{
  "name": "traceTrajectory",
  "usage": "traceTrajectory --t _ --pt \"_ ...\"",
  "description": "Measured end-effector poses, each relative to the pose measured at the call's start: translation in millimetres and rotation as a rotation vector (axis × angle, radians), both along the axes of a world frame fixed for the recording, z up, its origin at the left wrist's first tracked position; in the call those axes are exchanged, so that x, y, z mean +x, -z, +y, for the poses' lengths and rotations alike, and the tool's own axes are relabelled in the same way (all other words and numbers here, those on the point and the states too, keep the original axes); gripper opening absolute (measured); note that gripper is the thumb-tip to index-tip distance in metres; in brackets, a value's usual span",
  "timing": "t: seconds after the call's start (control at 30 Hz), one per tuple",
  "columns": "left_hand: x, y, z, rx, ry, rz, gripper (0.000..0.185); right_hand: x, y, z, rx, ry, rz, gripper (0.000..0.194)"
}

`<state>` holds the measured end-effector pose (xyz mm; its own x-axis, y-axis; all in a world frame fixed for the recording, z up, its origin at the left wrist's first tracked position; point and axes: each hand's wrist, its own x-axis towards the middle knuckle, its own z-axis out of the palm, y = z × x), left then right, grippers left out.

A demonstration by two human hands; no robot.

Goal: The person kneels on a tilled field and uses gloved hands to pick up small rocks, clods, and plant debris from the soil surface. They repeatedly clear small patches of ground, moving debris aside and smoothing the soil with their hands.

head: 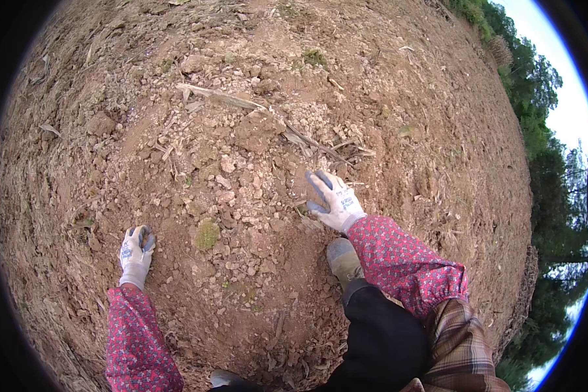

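Note:
My left hand (137, 252), in a white work glove with a grey-coated palm and fingertips, is over the soil at the lower left. Its fingers curl, and whether they hold anything cannot be told. At the centre right my right hand (334, 200), gloved the same way, spreads its fingers over the ground with nothing visible in them. Beside it lie a dry leaf scrap (311, 224) and, farther out, a long dry plant stalk (220, 96). Between the hands the brown soil (255, 215) is cloddy, with a mossy clump (207, 234).
My shoe (344, 257) stands just below my right hand, and part of another shoe (225, 378) shows at the bottom edge. Dry stalk pieces (348, 149) lie above the right hand. Green trees (534, 98) border the sloping field on the right.

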<state>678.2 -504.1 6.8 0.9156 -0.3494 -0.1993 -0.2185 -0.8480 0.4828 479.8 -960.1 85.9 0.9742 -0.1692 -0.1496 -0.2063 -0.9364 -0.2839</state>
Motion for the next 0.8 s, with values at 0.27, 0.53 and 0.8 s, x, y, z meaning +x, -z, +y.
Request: traceTrajectory --t 0.27,0.53,0.8 --pt "-3.0 -46.3 -39.7 0.588 0.007 0.260 0.076 190.3 1.9 -53.5 0.185 0.122 -0.052 0.109" --pt "-34.1 -85.6 -129.6 0.437 -0.064 -0.046 0.071 187.8 43.1 -8.9 0.359 -0.074 0.248 0.103" --pt "-34.6 -114.4 -267.8 0.421 0.229 -0.016 0.072 102.0 10.2 -144.7 1.197 0.308 -0.018 0.095"
